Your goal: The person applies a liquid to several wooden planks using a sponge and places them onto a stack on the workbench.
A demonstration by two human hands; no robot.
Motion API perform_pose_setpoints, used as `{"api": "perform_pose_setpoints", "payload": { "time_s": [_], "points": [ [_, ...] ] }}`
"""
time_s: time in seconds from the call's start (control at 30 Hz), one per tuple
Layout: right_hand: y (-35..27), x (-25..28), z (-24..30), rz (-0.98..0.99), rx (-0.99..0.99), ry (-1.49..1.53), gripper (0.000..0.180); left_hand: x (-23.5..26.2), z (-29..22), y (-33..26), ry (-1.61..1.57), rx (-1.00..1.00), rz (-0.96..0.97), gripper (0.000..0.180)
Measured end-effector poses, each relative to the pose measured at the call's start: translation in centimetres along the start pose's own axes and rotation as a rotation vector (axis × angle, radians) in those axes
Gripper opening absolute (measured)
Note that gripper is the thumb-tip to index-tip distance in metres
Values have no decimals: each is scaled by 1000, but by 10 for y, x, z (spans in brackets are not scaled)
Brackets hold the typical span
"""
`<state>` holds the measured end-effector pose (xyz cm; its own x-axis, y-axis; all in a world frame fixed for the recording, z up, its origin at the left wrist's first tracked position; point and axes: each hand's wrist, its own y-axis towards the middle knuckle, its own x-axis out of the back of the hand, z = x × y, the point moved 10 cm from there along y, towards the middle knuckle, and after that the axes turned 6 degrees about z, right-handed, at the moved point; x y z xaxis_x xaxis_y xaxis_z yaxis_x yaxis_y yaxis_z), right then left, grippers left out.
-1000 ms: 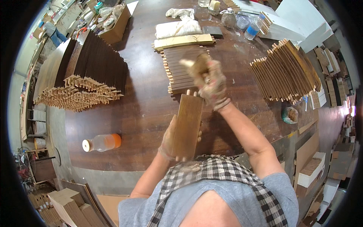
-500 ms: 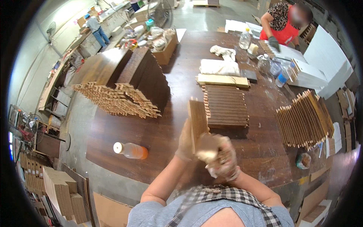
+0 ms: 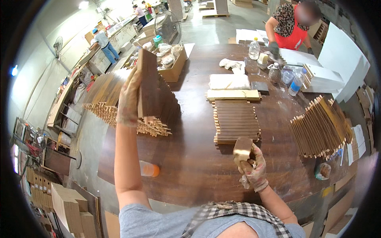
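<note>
My gloved left hand [image 3: 129,97] reaches out to the far left, gripping a flat dark brown wooden board [image 3: 149,85] by its left side. That board stands on edge just over the near end of a large stack of brown boards [image 3: 168,93] with pale pegs sticking out. Close to my body, my gloved right hand [image 3: 257,168] is closed on a small brown block [image 3: 243,147] with a shiny pale face. A crumpled rag hangs beneath the block, partly hidden by the fingers. Just beyond it lies a row of narrow brown pegged slats [image 3: 237,121].
A bottle of orange liquid [image 3: 150,169] lies by my left forearm. Another slat stack [image 3: 319,129] and a jar [image 3: 322,171] sit at right. Farther back are folded white cloth [image 3: 229,81], bottles [image 3: 294,86] and a filled carton [image 3: 174,71]. A co-worker [image 3: 287,29] handles white panels.
My left hand has carried the board away from my body to the far left, over the stack. My right hand with the block has moved apart from it, slightly right.
</note>
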<state>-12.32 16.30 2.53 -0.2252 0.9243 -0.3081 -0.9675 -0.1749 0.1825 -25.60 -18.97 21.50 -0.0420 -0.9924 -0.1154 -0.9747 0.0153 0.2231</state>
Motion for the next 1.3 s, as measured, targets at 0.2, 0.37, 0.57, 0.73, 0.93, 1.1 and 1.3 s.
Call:
{"api": "perform_pose_setpoints", "payload": {
  "time_s": [0.2, 0.37, 0.57, 0.73, 0.93, 1.1, 1.3],
  "points": [
    [1, 4, -7, -57, 13, 1, 72, -81, 139, -61, -680, 285, 190, 57],
    [-7, -1, -9, -42, -109, 83, 70, -76, 161, -86, -492, 314, 77, 58],
    [-13, 15, -35, -102, -4, 249, 64, -131, 228, -174, -535, 627, 186, 62],
    [-18, -30, -21, 50, 177, -62, 69, -208, 226, -218, -613, 731, 332, 54],
    [-23, -41, -23, 41, 88, -114, 68, -211, 248, -257, -762, 937, 433, 60],
    [-20, -31, -18, 62, -10, 359, 64, -136, 221, -198, -271, 681, 432, 65],
    [-26, -2, -15, -65, -4, 41, 62, -48, -5, -69, 973, -292, 0, 71]
  ]
}}
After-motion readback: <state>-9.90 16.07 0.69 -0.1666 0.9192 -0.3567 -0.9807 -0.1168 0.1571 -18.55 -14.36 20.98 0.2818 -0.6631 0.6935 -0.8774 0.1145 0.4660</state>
